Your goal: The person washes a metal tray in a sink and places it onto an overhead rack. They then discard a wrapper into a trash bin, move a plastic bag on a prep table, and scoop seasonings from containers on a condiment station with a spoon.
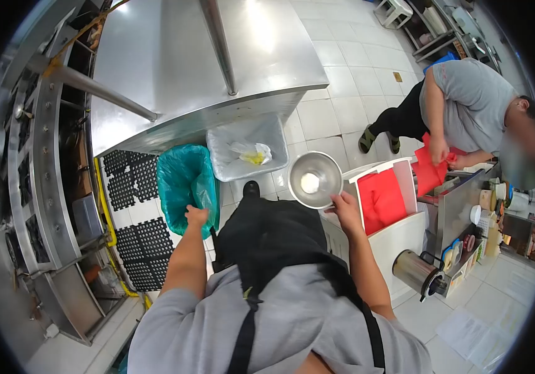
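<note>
My right hand (346, 210) grips the rim of a round steel mixing bowl (335, 181). Inside the bowl lies a small pale lump (310, 182). The fingers of my left hand (197, 217) are curled closed at the near edge of a green bin bag (183, 168), which lines a bin at my left. Just beyond it stands a grey bin with a clear liner (230, 149), holding a crumpled wrapper with something yellow (255, 154).
A steel worktable (174, 62) fills the far left, its corner above the bins. At right are a white cabinet with red cloth (381, 198) and a steel pot (412, 269). Another person (467, 100) handles red cloth (429, 168). Black perforated mats (145, 249) cover the floor at left.
</note>
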Tool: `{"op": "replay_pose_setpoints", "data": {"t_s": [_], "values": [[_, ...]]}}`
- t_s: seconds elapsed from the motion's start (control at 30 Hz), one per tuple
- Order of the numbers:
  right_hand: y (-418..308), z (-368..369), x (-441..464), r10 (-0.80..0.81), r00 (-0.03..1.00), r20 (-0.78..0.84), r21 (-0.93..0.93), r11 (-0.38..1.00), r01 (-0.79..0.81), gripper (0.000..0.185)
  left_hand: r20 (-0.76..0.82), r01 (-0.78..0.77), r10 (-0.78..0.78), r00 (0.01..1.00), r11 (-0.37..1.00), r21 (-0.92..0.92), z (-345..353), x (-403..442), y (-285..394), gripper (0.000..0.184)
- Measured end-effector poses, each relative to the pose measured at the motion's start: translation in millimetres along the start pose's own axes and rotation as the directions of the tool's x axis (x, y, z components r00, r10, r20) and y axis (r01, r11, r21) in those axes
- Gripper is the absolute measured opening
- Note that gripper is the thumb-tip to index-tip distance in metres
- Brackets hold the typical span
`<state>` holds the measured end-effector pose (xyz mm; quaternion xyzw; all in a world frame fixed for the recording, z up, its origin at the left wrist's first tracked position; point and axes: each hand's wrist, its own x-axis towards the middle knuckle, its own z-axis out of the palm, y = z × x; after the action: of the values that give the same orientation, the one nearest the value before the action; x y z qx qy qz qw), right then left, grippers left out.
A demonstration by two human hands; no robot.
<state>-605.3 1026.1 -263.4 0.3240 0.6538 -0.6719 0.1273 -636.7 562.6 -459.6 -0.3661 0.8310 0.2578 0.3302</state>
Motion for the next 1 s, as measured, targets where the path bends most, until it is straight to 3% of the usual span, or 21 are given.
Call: {"op": "replay_pose_setpoints", "data": {"t_s": [0.07, 0.1, 0.17, 0.23, 0.37, 0.5, 0.57, 0.6, 0.63, 0.67, 0.77, 0.87, 1.0], "values": [[-15, 11, 17, -0.038, 0.996, 0.084, -0.023, 0.999, 0.041, 0.021, -0.126, -0.015, 0.0, 0.992, 0.993, -0.117, -20, -12, 14, 0.09], [-22, 19, 23, -0.056, 0.991, 0.125, -0.042, 0.997, 0.061, 0.022, -0.28, -0.105, 0.061, 0.958, 0.984, -0.145, -35, -21, 21, 0.087], [-35, 35, 34, -0.076, 0.978, 0.192, -0.059, 0.994, 0.088, 0.022, -0.554, -0.248, 0.13, 0.822, 0.958, -0.144, -63, -34, 24, 0.079], [-48, 46, 40, -0.149, 0.949, 0.277, -0.025, 0.987, 0.161, 0.024, -0.726, -0.293, 0.154, 0.67, 0.954, -0.068, -86, -39, 13, 0.076], [-56, 57, 41, -0.189, 0.891, 0.413, -0.057, 0.971, 0.233, 0.023, -0.805, -0.182, -0.066, 0.589, 0.96, -0.211, -100, -66, -40, 0.072], [-32, 53, 40, -0.143, 0.864, 0.482, -0.125, 0.965, 0.23, 0.023, -0.873, -0.067, -0.132, 0.469, 0.981, -0.184, -38, -99, -144, 0.075], [-11, 44, 33, -0.066, 0.872, 0.484, -0.183, 0.967, 0.175, 0.023, -0.791, -0.061, -0.151, 0.592, 0.971, -0.23, 4, -158, -179, 0.081], [-4, 41, 23, -0.049, 0.874, 0.484, -0.206, 0.964, 0.168, 0.023, -0.747, 0.066, -0.175, 0.642, 0.983, -0.174, 33, -174, -207, 0.083], [7, 36, 16, -0.054, 0.872, 0.487, -0.193, 0.967, 0.168, 0.023, -0.659, 0.104, -0.246, 0.711, 0.963, -0.247, 56, -203, -224, 0.086], [21, 32, 12, -0.008, 0.871, 0.491, -0.231, 0.963, 0.139, 0.022, -0.536, 0.248, -0.348, 0.769, 0.935, -0.252, 79, -223, -242, 0.087], [57, 21, -8, 0.09, 0.862, 0.499, -0.32, 0.944, 0.087, 0.021, -0.302, 0.512, -0.578, 0.758, 0.814, -0.272, 102, -300, -246, 0.079], [74, 14, -32, 0.168, 0.839, 0.518, -0.394, 0.917, 0.06, 0.022, -0.263, 0.57, -0.663, 0.701, 0.742, -0.353, 116, -309, -276, 0.076], [93, 21, -55, 0.197, 0.818, 0.54, -0.478, 0.872, 0.105, 0.024, -0.305, 0.509, -0.626, 0.718, 0.771, -0.384, 90, -272, -279, 0.07]]}}
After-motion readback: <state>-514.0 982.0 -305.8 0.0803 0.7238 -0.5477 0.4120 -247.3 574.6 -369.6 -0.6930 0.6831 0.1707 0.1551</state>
